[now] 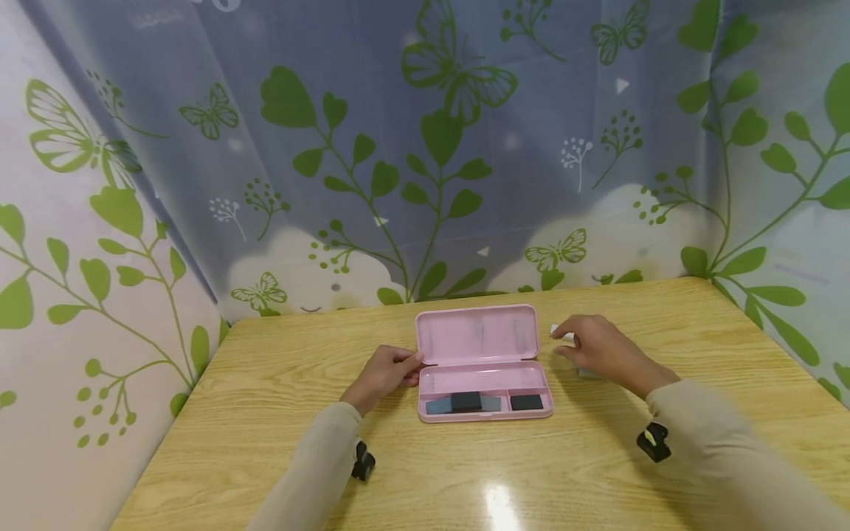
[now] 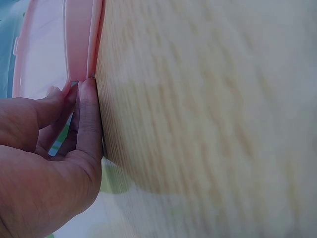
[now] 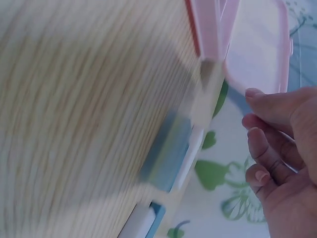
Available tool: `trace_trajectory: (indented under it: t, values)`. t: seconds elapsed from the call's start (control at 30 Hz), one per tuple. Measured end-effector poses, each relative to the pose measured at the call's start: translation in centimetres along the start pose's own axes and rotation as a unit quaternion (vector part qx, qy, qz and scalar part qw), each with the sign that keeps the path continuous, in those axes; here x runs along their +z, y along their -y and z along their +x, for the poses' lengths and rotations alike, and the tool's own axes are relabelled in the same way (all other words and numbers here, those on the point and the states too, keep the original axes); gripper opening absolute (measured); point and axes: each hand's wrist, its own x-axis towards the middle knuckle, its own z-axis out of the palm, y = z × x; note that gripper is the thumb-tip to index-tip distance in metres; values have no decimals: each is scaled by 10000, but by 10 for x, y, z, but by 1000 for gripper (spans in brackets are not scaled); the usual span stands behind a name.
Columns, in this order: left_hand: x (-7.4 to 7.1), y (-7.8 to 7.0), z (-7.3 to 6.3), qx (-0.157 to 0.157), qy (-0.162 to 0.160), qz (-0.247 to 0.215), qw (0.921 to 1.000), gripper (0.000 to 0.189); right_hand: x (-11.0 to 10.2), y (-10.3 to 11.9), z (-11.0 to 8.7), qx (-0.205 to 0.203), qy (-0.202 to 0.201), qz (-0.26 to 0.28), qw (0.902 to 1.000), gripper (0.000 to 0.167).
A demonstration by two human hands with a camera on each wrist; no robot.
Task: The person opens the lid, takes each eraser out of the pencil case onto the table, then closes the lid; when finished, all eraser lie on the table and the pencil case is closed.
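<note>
An open pink pencil case (image 1: 478,380) stands on the table, its lid (image 1: 477,334) tilted back. My left hand (image 1: 387,372) pinches the case at its left hinge corner; in the left wrist view the thumb lies on the lid's edge. Inside the front compartment are a blue-grey strip (image 1: 438,405) with a black block (image 1: 466,401) across its middle and, to the right, a black rectangle (image 1: 527,402). My right hand (image 1: 600,352), fingers loosely bent with nothing between them, hovers right of the case. Below it in the right wrist view lies a blue block with a pale stripe (image 3: 166,151).
A white piece (image 1: 563,333) lies by the right fingertips, partly hidden. Another white-and-blue piece (image 3: 141,220) shows at the bottom of the right wrist view. Behind the wooden table (image 1: 265,413) hangs a butterfly-patterned curtain (image 1: 372,66), with side panels left and right.
</note>
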Motion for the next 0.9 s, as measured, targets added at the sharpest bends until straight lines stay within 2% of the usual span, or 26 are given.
trace_trajectory:
  t: [0.4,0.67,0.9]
  values:
    - [-2,0,0,-105,37,19,9999,26,27,36,6,-604,252,70,9978,15]
    - [-2,0,0,-96,64,41,9999,27,47,58,8,-841,633,375,9937,16]
    - [-1,-1,0,-80,68,-9,9999,26,61,73,11,-1132,760,431,9897,10]
